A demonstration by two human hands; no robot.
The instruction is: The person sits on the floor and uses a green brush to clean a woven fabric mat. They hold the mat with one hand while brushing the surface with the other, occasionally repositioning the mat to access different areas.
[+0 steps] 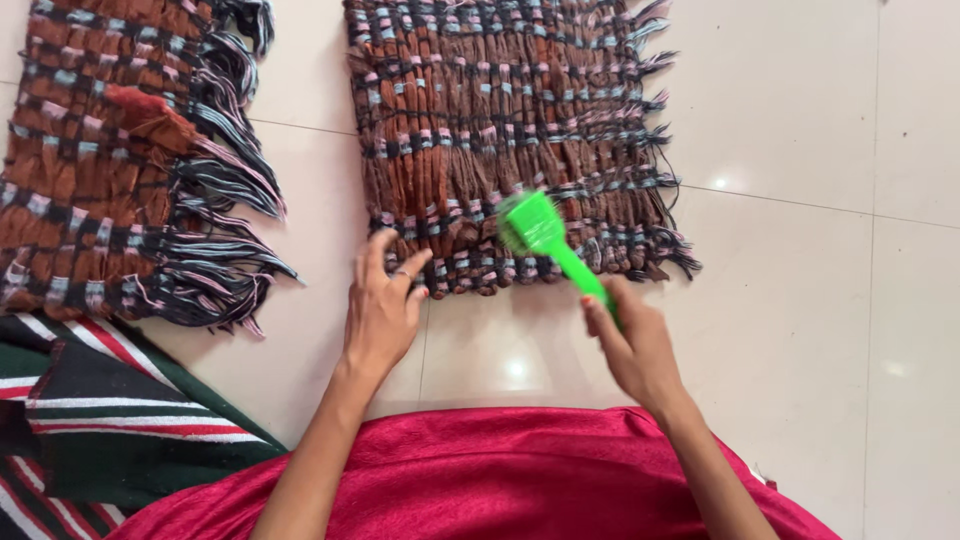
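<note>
Our right hand (640, 345) grips the bright green plastic brush (545, 240) by its handle, its blurred head apparently on the brown woven rag mat (500, 120) lying on the pale tiled floor (800, 300). Our left hand (382, 300), fingers spread, pins the mat's fringed near edge so it stays put.

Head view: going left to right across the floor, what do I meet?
Striped green cloth → rust woven mat → left hand → brown woven mat → green brush → right hand → bare white tiles.
</note>
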